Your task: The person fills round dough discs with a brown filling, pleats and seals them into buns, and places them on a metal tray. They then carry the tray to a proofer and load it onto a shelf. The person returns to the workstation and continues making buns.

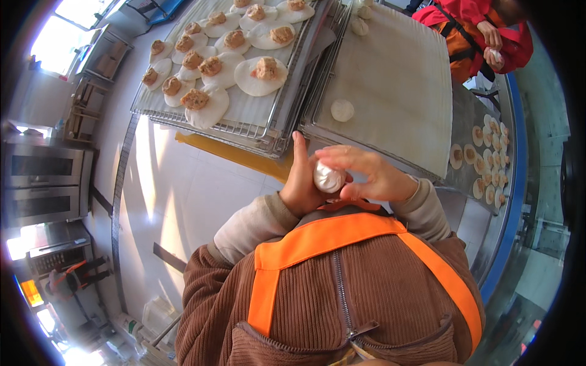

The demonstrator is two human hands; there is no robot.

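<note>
A pleated bun of white dough (328, 177) rests in my left hand (300, 180), whose thumb points up beside it. My right hand (371, 173) curves around the bun's other side, its fingers over the top edge. In front and to the left, flat dough rounds (208, 114) topped with lumps of orange-brown filling (267, 68) cover a cloth-lined wire rack. One closed bun (342, 110) lies near the left edge of the cloth-lined tray (393, 91) in front of me, and several more (360, 26) sit at its far end.
A co-worker in red (476, 36) stands beyond the tray at the upper right, holding dough. More filled rounds (489, 160) lie on a metal table (462, 178) to the right. A yellow ledge (233, 153) shows below the left rack. Another person (75, 277) is far off at the left.
</note>
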